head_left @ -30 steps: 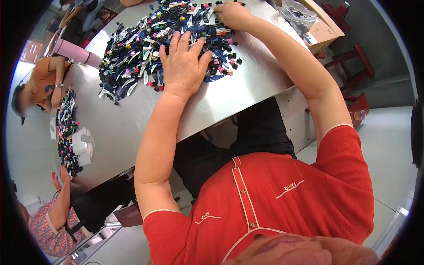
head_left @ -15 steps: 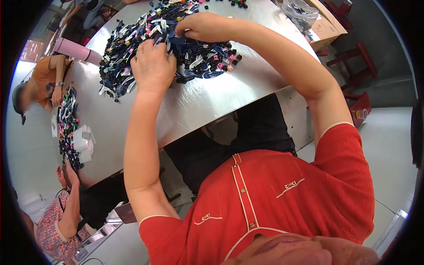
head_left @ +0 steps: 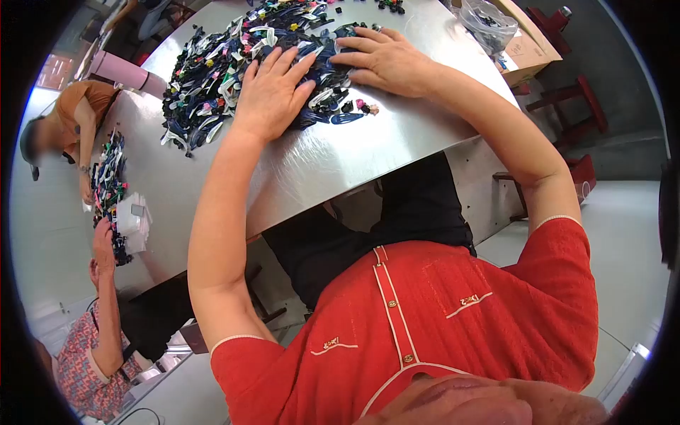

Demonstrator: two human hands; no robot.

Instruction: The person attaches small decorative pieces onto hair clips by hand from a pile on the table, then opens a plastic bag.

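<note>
Head view: left hand and right hand now lie farther apart, fingers spread on hair clips.

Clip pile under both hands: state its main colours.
Mostly navy, black and white; the clip pile shows best in the head view.

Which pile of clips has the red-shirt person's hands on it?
The big, wide pile: the left hand and right hand have fingers spread on it. The narrow pile is farther left, near the person in orange.
</note>
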